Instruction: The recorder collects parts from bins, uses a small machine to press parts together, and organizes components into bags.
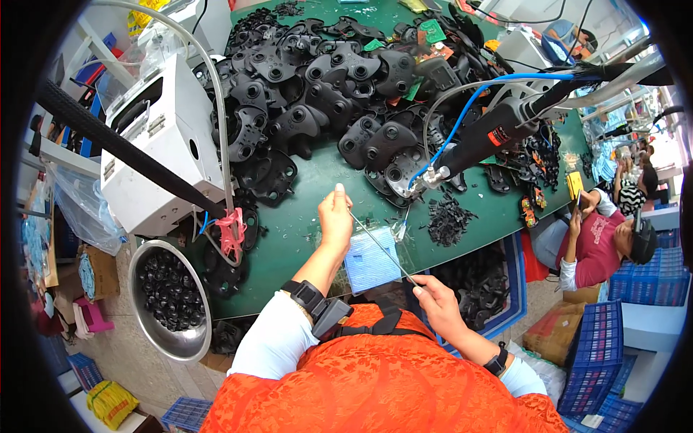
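Note:
A thin metal rod (380, 244) slants between my hands, its upper end at my left hand (336, 219) and its lower end at my right hand (437, 307). The fingers of both hands are closed on it. Beneath the rod lies a folded light blue cloth (367, 264) at the near edge of the green table (317, 191). A small clear-and-white piece (400, 229) sits just beyond the cloth. Black game controller shells (296, 124) are heaped beyond my hands, and one shell (401, 175) lies nearest.
A black electric screwdriver (491, 137) hangs at the right. Small black parts (449, 219) lie in a pile below it. On the left stand a white metal box (162, 155) and a steel bowl (173, 345) of black pieces. Another person (603, 242) sits at the right.

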`<action>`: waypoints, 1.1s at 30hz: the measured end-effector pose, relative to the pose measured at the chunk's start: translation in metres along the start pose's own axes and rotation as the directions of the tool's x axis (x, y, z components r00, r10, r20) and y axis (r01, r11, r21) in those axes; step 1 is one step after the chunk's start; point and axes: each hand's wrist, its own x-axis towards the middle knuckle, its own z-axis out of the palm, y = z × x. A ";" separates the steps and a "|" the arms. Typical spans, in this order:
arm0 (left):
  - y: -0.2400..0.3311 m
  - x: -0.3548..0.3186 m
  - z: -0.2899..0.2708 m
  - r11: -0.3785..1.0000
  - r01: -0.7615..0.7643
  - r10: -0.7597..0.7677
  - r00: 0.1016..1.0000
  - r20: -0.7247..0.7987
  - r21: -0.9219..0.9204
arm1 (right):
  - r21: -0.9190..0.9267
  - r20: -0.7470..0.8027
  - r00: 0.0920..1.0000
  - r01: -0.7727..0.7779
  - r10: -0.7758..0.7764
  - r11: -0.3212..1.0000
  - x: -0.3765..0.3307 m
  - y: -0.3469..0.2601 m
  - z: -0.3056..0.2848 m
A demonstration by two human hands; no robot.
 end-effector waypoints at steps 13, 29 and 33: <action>0.018 -0.007 -0.019 0.715 0.489 -0.424 0.872 0.246 -0.499 | 0.622 0.379 0.880 -0.472 0.288 0.625 -0.003 0.004 -0.002; -0.064 0.008 -0.005 0.973 0.042 -0.062 0.995 0.079 0.228 | -0.185 -0.034 0.999 -0.026 0.020 0.982 -0.011 0.024 -0.020; -0.066 0.018 -0.010 0.965 0.089 -0.107 0.992 0.062 0.245 | -0.178 -0.106 0.984 -0.159 0.142 0.971 -0.010 0.031 -0.030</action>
